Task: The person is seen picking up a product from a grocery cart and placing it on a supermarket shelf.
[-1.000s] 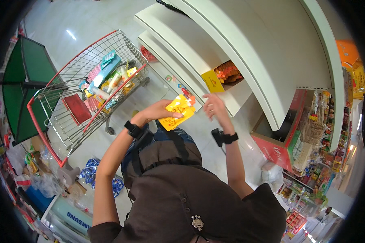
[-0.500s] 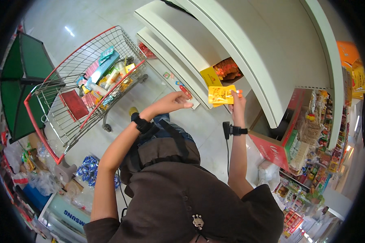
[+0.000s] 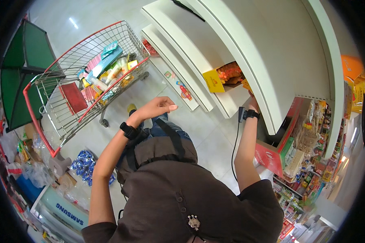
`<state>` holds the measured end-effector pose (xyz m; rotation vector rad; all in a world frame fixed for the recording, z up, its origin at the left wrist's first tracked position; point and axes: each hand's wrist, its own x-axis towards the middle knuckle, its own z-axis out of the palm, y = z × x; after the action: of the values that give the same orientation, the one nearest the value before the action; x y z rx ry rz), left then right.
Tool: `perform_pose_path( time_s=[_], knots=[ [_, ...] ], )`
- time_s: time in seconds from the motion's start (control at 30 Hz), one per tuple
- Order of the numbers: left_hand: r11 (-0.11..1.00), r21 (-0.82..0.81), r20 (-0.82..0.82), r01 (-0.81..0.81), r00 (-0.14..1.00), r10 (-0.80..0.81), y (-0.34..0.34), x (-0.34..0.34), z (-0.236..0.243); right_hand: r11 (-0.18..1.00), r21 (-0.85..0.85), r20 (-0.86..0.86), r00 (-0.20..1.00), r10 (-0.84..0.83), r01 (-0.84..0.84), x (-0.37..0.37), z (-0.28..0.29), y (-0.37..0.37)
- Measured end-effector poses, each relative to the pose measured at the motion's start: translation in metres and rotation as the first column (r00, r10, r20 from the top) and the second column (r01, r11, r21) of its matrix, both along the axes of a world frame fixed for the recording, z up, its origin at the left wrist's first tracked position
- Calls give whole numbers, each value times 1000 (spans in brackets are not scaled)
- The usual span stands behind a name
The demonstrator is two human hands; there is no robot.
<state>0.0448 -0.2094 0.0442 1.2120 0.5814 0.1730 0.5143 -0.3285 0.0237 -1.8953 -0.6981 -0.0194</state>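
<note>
My left hand (image 3: 161,106) is raised in front of my legs, below the lower shelves, with its fingers loosely bent and nothing in them. My right hand (image 3: 252,99) reaches under the overhanging white shelf (image 3: 255,52), partly hidden by its edge, and holds a yellow packet (image 3: 245,85) beside orange packets (image 3: 230,72) in an open yellow box (image 3: 212,83). Both wrists wear black straps with devices; a cable hangs from the right one.
A wire cart (image 3: 67,63) of goods stands left, before green panels (image 3: 14,93). Blue packets (image 3: 83,166) and plastic bags (image 3: 36,166) lie lower left. A red-sided box (image 3: 267,158) and crowded shelves (image 3: 312,174) are right. Lower white steps (image 3: 170,79) bear small stickers.
The yellow packet passed from my left hand to my right, which has moved it up and right under the shelf beside the box. My left hand has drawn back leftward, empty.
</note>
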Motion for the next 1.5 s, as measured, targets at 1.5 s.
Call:
perform_pose_path(
  time_s=[1.5],
  knots=[
    [998,-60,-78,-14,997,10,4,-9,5,906,-420,419,898,137,57,-52,17,72]
  ],
)
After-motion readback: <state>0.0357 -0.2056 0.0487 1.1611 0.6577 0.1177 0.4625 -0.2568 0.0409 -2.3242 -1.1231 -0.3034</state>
